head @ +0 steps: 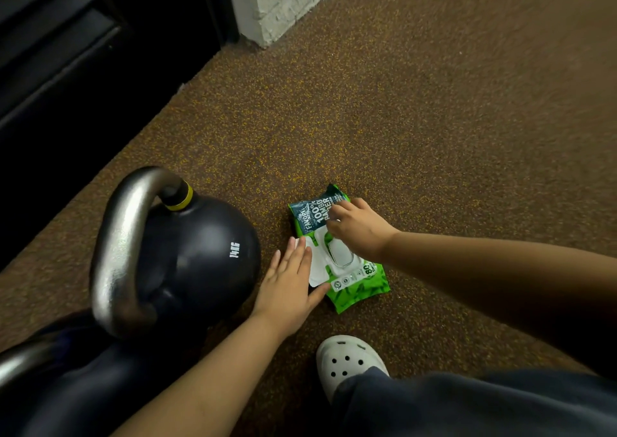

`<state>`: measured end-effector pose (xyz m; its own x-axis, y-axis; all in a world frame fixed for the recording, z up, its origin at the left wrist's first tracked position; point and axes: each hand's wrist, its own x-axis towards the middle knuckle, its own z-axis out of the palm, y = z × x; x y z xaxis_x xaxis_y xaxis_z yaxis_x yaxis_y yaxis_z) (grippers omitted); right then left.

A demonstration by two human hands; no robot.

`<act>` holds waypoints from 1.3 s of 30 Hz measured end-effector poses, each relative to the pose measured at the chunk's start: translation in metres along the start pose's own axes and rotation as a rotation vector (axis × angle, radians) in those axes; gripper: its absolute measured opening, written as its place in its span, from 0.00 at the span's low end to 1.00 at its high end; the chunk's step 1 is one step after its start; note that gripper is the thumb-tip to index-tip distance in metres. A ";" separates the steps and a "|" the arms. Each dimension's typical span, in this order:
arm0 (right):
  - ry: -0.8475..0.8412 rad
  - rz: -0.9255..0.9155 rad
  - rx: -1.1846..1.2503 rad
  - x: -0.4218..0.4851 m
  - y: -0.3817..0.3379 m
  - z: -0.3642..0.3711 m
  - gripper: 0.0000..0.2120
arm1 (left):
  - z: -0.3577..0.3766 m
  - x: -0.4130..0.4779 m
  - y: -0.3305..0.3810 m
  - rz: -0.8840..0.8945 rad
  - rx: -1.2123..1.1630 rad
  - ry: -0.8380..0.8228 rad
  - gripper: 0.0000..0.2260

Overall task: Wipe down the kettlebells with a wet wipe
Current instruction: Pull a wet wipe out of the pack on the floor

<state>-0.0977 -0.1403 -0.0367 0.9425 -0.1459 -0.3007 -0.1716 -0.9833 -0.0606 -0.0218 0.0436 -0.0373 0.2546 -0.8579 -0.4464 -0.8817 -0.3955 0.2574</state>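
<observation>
Here, left hand (pixel 288 281) presses wipes pack (pixel 362 290); right hand (pixel 357 227) perhaps pinching.

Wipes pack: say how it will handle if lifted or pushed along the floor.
Probably soft and floppy: the wipes pack is a crinkled film pouch. Likely light enough to lift when tugged; the left hand rests flat on its open lid.

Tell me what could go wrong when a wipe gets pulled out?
The pack looks light, so it might lift with the wipe, since only the left hand presses on its open lid. The right hand hides the opening, so several wipes may come out together. The kettlebell sits close to the left hand, and knuckles could bump it.
</observation>
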 end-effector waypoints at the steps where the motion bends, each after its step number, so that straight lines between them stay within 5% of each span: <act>1: 0.023 -0.016 -0.004 -0.004 0.002 0.001 0.07 | -0.001 0.004 0.002 -0.008 0.012 0.000 0.38; 11: 0.152 -0.161 0.201 -0.075 0.009 0.018 0.05 | -0.010 0.015 0.021 0.036 0.115 -0.071 0.25; 16: 0.031 -0.101 0.294 -0.078 -0.001 0.014 0.08 | 0.001 0.011 0.024 0.055 0.119 -0.067 0.24; 19: 0.082 0.104 0.417 -0.066 -0.005 0.012 0.15 | 0.005 0.009 0.024 0.048 0.123 -0.070 0.25; 24: -0.006 0.207 0.262 -0.035 -0.002 0.015 0.12 | 0.006 0.009 0.024 0.048 0.116 -0.068 0.26; 39: -0.026 0.133 0.229 -0.010 -0.009 0.018 0.09 | 0.010 0.006 0.023 0.044 0.122 -0.087 0.29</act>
<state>-0.1112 -0.1284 -0.0499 0.9000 -0.2663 -0.3451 -0.3567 -0.9049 -0.2320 -0.0442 0.0327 -0.0427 0.1840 -0.8398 -0.5107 -0.9344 -0.3107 0.1742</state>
